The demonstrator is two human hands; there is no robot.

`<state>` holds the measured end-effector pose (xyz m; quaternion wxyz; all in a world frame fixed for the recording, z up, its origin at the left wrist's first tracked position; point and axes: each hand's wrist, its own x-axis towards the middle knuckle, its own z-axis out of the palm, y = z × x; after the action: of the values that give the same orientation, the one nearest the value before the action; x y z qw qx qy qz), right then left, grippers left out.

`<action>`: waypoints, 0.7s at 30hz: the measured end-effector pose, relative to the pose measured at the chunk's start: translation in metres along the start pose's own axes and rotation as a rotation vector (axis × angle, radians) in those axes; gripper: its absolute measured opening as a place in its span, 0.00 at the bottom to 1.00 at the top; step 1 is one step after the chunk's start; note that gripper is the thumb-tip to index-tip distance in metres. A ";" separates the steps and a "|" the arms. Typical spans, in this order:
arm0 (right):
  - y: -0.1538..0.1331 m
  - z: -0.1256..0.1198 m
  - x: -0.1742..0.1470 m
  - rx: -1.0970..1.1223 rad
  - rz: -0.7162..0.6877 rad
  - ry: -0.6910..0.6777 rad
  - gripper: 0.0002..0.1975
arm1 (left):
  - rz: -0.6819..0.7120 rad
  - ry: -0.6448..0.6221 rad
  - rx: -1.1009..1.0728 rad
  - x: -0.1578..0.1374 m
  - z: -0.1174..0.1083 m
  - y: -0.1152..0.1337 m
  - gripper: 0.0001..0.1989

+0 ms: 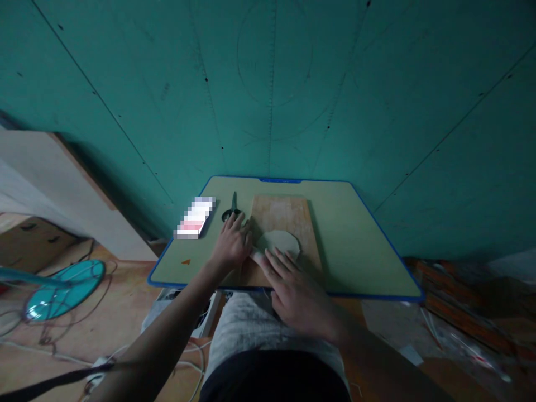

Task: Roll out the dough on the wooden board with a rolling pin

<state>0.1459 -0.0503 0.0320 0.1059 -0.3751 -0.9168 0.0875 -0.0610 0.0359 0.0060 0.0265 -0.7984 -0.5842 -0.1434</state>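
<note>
A pale, thin round sheet (280, 240) lies flat on a wooden board (280, 209); whether it is dough or paper I cannot tell. My right hand (295, 290) rests across the sheet's near edge, fingers stretched out and lying flat. At the board's left edge is my left hand (232, 240), its fingers slightly bent and apart, close to the sheet's left side. Its fingertips reach the dark handles of the scissors (234, 201), whose blades point away from me; it does not visibly grip them. A narrow pale strip shows between my hands.
The board lies on a small blue-edged table (360, 245). A phone (195, 218) and a small orange scrap (186, 262) are at the left. A green wall (268, 84) rises behind. Cables and a round turquoise base (71, 287) are on the floor.
</note>
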 end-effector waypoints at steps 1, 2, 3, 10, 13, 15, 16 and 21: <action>0.007 0.001 0.001 -0.007 0.022 0.024 0.30 | 0.004 0.002 0.017 0.000 -0.002 0.001 0.24; 0.015 0.002 0.002 -0.019 0.057 0.051 0.28 | 0.008 0.005 0.039 0.000 -0.004 0.002 0.24; 0.024 0.003 0.004 -0.036 0.087 0.081 0.27 | 0.012 0.009 0.061 0.001 -0.006 0.004 0.23; 0.070 -0.001 0.022 -0.193 0.329 0.189 0.27 | 0.014 0.029 0.122 0.020 -0.007 0.015 0.23; 0.075 -0.010 0.028 -0.261 0.398 0.247 0.23 | -0.014 0.024 0.119 0.031 -0.006 0.018 0.22; 0.078 -0.016 0.031 -0.302 0.420 0.300 0.20 | -0.036 0.006 0.113 0.037 -0.007 0.021 0.21; 0.080 -0.019 0.033 -0.317 0.419 0.323 0.19 | -0.044 -0.011 0.112 0.039 -0.008 0.022 0.20; 0.099 -0.031 0.049 -0.337 0.366 0.371 0.16 | -0.021 -0.060 0.071 0.048 -0.014 0.025 0.18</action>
<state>0.1863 0.0561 0.0438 0.1902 -0.5559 -0.8005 -0.1181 -0.0271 0.0696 0.0345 0.0360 -0.7948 -0.5978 -0.0988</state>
